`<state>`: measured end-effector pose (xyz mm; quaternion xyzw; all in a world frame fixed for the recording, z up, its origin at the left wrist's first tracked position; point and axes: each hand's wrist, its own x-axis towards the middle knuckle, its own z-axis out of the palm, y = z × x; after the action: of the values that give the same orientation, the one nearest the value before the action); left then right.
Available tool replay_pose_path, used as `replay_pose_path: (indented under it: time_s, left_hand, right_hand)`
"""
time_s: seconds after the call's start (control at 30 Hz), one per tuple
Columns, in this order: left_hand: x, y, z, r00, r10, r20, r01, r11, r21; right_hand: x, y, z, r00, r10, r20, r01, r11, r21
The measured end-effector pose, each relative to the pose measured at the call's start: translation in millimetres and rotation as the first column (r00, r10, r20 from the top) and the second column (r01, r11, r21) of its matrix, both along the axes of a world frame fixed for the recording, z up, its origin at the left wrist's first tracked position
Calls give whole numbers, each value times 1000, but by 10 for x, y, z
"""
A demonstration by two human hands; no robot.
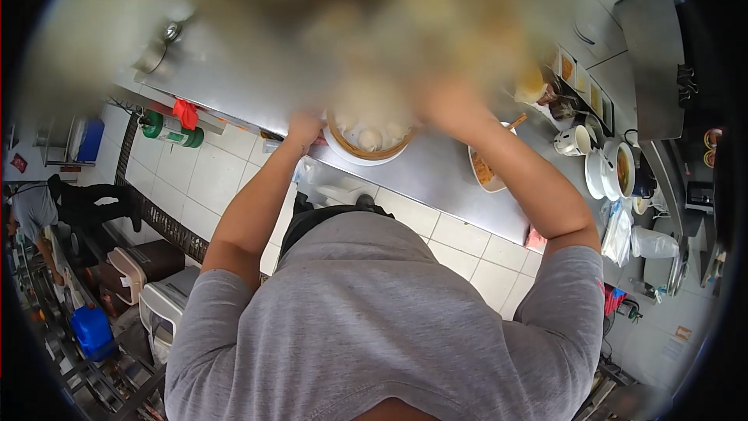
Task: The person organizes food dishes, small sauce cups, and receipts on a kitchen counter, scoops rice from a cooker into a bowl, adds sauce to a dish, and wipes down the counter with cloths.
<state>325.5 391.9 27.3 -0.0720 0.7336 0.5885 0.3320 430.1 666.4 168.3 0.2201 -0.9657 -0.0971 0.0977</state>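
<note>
Tan walls ring the round steamer (374,157) before us, which sits on a white plate (335,146) near the front edge of the steel counter (436,175). Pale, round buns (370,139) lie inside it; those at the far side dissolve into a blur, so we cannot count them. Our left hand (306,126) is at the left side of the steamer, its fingers curled near the rim; we cannot tell whether they grip it. Our right hand (452,105) is at the opposite side, just beside the rim, and its fingers are too smeared for us to say whether they are open or closed. Both forearms reach forward from short grey sleeves.

To the right of the steamer, below our right wrist, we have a white bowl (485,175) of orange-brown food, with a wooden handle (517,121) slanting up near its far side. Farther right on the counter we see a white cup (573,141) with dark marks and a bowl of soup (624,170).

On our left, a red cloth (185,114) hangs beside a green cylinder (167,129), above pale floor tiles (214,171). Well apart from us, another person (35,210) in a grey top stands.
</note>
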Motion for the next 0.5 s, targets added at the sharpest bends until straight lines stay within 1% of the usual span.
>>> replay_pose_path:
  time_s: [0.03, 0.1, 0.13, 0.2, 0.23, 0.27, 0.3, 0.33, 0.37, 0.4, 0.43, 0.47, 0.5]
  left_hand:
    - [8, 8, 14, 1000, -14, 5, 14, 1000, -9]
    - [24, 18, 49, 1000, -23, 3, 23, 1000, -10]
    - [22, 18, 59, 1000, -24, -4, 24, 1000, -12]
    - [1, 1, -31, 999, -43, -7, 43, 999, -25]
    - [-20, -16, -63, 998, -62, -9, 62, 997, -37]
    - [-24, -32, -50, 998, -64, -12, 63, 997, -36]
    - [-9, -45, -44, 999, -41, -20, 41, 999, -33]
    - [12, -51, -61, 999, -22, -24, 21, 999, -29]
    - [21, -72, -78, 999, -31, -19, 30, 999, -25]
    - [18, -124, -88, 999, 17, -43, -17, 1000, -8]
    - [11, -176, -113, 996, 60, -65, -60, 998, 10]
    - [23, -223, -126, 992, 96, -84, -93, 995, 31]
    - [61, -299, -130, 987, 146, -67, -138, 984, 109]
  right_hand:
    - [-21, 16, 15, 1000, -3, 3, 3, 1000, 1]
    - [-113, 66, 82, 980, -175, -90, 174, 985, -19]
    - [-118, 86, 114, 980, -177, -91, 176, 984, -19]
    - [-117, 142, 160, 968, -246, -52, 238, 963, -123]
    - [-110, 175, 80, 967, -248, -55, 240, 963, -126]
    - [-100, 220, -67, 926, -378, -16, 355, 884, -303]
    - [-94, 293, -196, 870, -491, 45, 454, 762, -462]
    - [-52, 351, -237, 868, -494, 44, 457, 762, -459]
    - [27, 425, -286, 809, -586, 41, 495, 643, -585]
    - [114, 507, -338, 738, -673, 54, 511, 505, -695]
    - [153, 513, -346, 644, -753, 136, 558, 340, -757]
    - [176, 548, -417, 624, -769, 139, 571, 327, -753]
    - [179, 599, -542, 577, -786, 221, 545, 170, -821]
